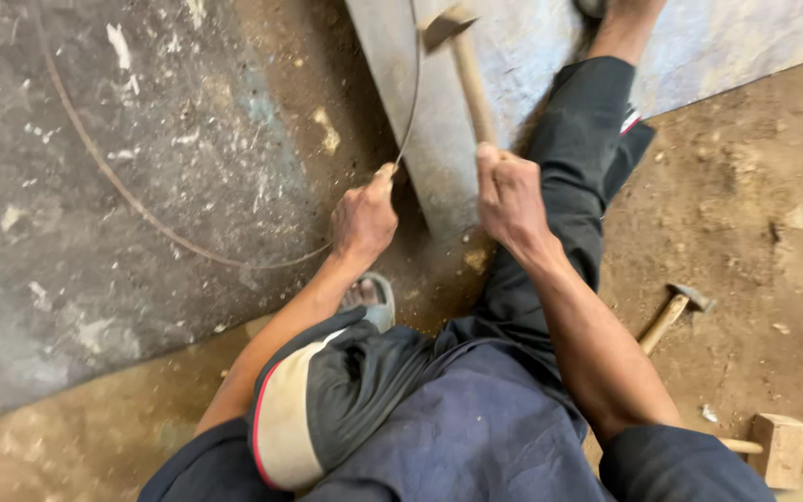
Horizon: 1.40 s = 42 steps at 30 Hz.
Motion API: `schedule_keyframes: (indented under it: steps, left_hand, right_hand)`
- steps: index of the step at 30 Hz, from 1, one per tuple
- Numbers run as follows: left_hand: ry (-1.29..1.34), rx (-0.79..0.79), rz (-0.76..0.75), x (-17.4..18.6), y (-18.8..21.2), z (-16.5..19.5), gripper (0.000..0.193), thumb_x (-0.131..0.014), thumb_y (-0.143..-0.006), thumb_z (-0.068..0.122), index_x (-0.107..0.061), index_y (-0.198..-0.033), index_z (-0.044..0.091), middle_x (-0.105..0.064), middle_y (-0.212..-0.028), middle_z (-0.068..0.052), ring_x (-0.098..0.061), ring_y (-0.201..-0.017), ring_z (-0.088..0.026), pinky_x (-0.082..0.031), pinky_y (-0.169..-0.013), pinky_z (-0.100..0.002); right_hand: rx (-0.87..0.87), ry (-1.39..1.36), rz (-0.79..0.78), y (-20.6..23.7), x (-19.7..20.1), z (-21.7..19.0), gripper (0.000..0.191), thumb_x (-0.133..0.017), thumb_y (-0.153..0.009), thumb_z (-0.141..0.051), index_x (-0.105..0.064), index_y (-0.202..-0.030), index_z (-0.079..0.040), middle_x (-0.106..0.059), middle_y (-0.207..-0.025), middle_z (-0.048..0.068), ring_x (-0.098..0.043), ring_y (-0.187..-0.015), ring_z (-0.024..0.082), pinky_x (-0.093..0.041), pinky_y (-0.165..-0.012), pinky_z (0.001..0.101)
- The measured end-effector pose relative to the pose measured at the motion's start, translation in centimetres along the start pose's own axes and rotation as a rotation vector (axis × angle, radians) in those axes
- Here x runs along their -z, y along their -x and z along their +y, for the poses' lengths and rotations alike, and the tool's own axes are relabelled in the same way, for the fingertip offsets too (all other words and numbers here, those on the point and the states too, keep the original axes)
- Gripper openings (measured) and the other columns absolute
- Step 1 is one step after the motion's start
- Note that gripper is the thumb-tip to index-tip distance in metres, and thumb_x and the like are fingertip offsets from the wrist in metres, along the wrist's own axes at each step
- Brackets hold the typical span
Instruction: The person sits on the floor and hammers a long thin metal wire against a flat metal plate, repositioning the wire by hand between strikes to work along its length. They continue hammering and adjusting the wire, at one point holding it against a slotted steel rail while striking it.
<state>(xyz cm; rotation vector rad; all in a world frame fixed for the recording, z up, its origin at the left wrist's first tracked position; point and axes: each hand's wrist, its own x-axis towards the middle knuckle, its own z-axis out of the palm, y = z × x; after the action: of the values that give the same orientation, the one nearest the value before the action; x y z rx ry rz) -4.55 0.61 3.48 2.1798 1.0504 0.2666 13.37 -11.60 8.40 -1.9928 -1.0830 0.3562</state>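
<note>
Far out to the left of both hands, the thin wire hoop (141,209) sweeps over the grey sheet (67,279), then curves back in to the left hand (364,221), which is pinched tight on it, thumb on top. From that grip the wire climbs away from the hand, up across the metal bar (439,139) lying just between the two hands. The left hand wants to stay low and firm here, I'd say, pressing the wire flat to the bar so it doesn't spring when struck. Just right of it, the right hand (510,200) is clamped round the wooden handle of the hammer (462,56), whose head is up beyond the knuckles, right by the wire. Short, square blows look the safest bet, well clear of that left thumb. Further right, behind the right forearm, a second hammer (673,311) lies on the dirt, and nearer the elbow a wooden mallet (778,448).
</note>
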Motion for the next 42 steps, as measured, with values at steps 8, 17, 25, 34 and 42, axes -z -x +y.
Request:
schedule_keyframes:
  steps: [8,17,25,34,42]
  left_hand:
    - [0.027,-0.036,0.06,-1.2,-1.3,0.1,0.033,-0.05,-0.102,0.017,-0.066,-0.13,0.012,-0.073,-0.088,-0.026,-0.07,-0.08,-0.049,-0.055,-0.069,-0.059]
    - [0.035,0.044,-0.013,-1.6,-2.8,0.5,0.033,-0.048,-0.103,0.018,-0.062,-0.132,0.011,-0.072,-0.09,-0.028,-0.069,-0.086,-0.05,-0.054,-0.073,-0.06]
    - [0.057,-0.04,-0.09,0.6,-1.7,-0.1,0.04,-0.052,-0.103,0.021,-0.055,-0.141,0.011,-0.071,-0.097,-0.027,-0.067,-0.087,-0.051,-0.051,-0.074,-0.061]
    - [-0.257,-0.339,0.049,6.9,8.4,-8.6,0.046,-0.056,-0.093,0.003,-0.063,-0.136,0.019,-0.065,-0.094,-0.012,-0.069,-0.084,-0.037,-0.058,-0.076,-0.049]
    - [-0.252,-0.268,0.017,0.8,4.4,-6.5,0.049,-0.06,-0.088,0.004,-0.062,-0.136,0.017,-0.069,-0.093,-0.011,-0.071,-0.072,-0.036,-0.054,-0.06,-0.052]
  right_hand:
    - [-0.071,-0.027,-0.034,0.0,0.5,-0.5,0.051,-0.049,-0.113,-0.02,-0.048,-0.07,0.006,-0.044,-0.06,0.02,-0.04,-0.049,0.029,-0.036,-0.053,0.0453]
    - [-0.06,-0.009,-0.016,0.1,0.2,-0.1,0.05,-0.048,-0.112,-0.019,-0.049,-0.07,0.008,-0.049,-0.063,0.024,-0.05,-0.052,0.041,-0.038,-0.053,0.0488]
    - [-0.026,0.229,-0.212,-0.6,0.2,2.2,0.054,-0.053,-0.11,-0.024,-0.057,-0.065,0.006,-0.053,-0.063,0.029,-0.056,-0.058,0.049,-0.043,-0.053,0.0534]
    - [-0.039,0.118,-0.168,-0.1,-0.9,1.6,0.055,-0.05,-0.112,-0.024,-0.054,-0.067,0.007,-0.053,-0.064,0.028,-0.055,-0.055,0.044,-0.041,-0.054,0.0503]
    - [-0.018,0.104,-0.078,1.4,0.2,1.1,0.054,-0.052,-0.115,-0.021,-0.05,-0.068,0.007,-0.05,-0.065,0.022,-0.048,-0.051,0.037,-0.037,-0.055,0.0466]
